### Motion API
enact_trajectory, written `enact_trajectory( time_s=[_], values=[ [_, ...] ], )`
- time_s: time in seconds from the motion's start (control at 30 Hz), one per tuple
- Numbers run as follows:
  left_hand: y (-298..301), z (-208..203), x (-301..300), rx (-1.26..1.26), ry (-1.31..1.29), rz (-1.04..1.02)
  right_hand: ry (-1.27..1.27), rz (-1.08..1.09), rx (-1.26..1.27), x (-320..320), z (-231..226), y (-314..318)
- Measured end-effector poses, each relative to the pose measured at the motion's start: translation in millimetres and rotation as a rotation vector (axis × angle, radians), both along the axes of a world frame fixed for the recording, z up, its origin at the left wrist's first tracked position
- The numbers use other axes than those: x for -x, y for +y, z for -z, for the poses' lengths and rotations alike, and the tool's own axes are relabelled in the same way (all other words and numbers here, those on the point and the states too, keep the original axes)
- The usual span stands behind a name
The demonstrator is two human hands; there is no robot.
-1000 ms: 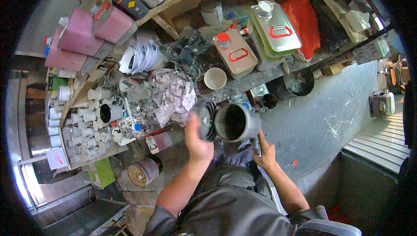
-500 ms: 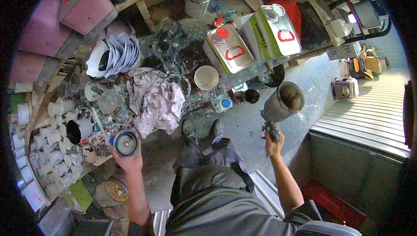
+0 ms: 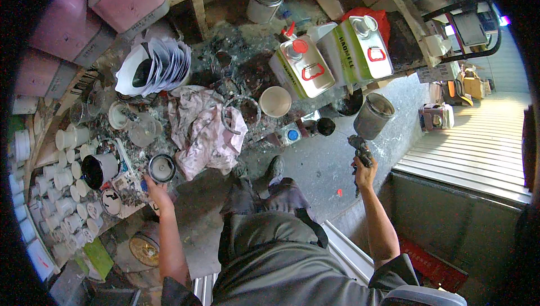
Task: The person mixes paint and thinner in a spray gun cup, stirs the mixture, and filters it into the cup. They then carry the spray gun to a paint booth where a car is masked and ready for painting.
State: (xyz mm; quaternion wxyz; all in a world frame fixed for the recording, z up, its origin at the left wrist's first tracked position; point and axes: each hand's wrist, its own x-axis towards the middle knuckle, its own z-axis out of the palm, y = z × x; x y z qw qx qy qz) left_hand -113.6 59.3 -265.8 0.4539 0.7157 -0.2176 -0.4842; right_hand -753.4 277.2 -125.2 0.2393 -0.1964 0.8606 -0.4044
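Observation:
My left hand grips a round lid with a dark rim and pale centre, held over the bench's front edge. On the right, my right hand is closed round the handle of a dark spray gun. A grey open-topped cup stands just above the gun and appears joined to it; the joint itself is hard to make out. A stained pinkish cloth lies right of the lid. Left of it is a white pot with a black inside.
Two metal solvent cans stand at the back of the stained bench, near an open tub. A small can with a blue cap sits at the front edge. Several white cups crowd the left. A stack of paper strainers stands behind.
Both hands have moved slightly away from my body, the left with the lid and the right with the spray gun. The gun's cup has turned more upright. The whole view has shifted a little.

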Motion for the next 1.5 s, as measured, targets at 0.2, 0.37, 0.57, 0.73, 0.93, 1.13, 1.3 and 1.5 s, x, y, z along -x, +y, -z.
enact_trajectory(
  time_s=[0.2, 0.37, 0.57, 0.73, 0.93, 1.13, 1.3, 1.5],
  values=[
    [12.9, -15.3, 13.4, 0.133, -0.645, 0.255, 0.058, -0.043, 0.011, 8.8, 2.1, 11.4],
    [23.2, -69.1, 78.9, 0.338, -1.091, 0.296, 0.062, -0.047, -0.007, 12.9, 1.3, 21.0],
    [63.5, -97.9, 180.4, 0.482, -0.89, 0.62, 0.018, -0.108, 0.077, 20.6, 10.2, 34.2],
    [92.3, -94.1, 231.3, 0.633, -0.725, 0.824, 0.12, -0.266, 0.013, 40.4, 30.1, 50.7],
    [109.9, -91.8, 256.2, 0.536, -0.729, 0.966, 0.238, -0.464, -0.083, 65.4, 39.2, 46.8],
    [94.8, -80.5, 293.1, 0.502, -0.607, 1.09, 0.26, -0.62, -0.381, 96.6, 27.1, 44.5],
    [50.8, -75.8, 351.8, 0.508, -0.623, 1.052, 0.32, -0.678, -0.676, 117.1, 29.7, 39.7],
    [0.6, -69.4, 407.0, 0.552, -0.592, 0.689, 0.391, -0.797, -0.947, 128.8, 12.5, 16.1]
  ],
)
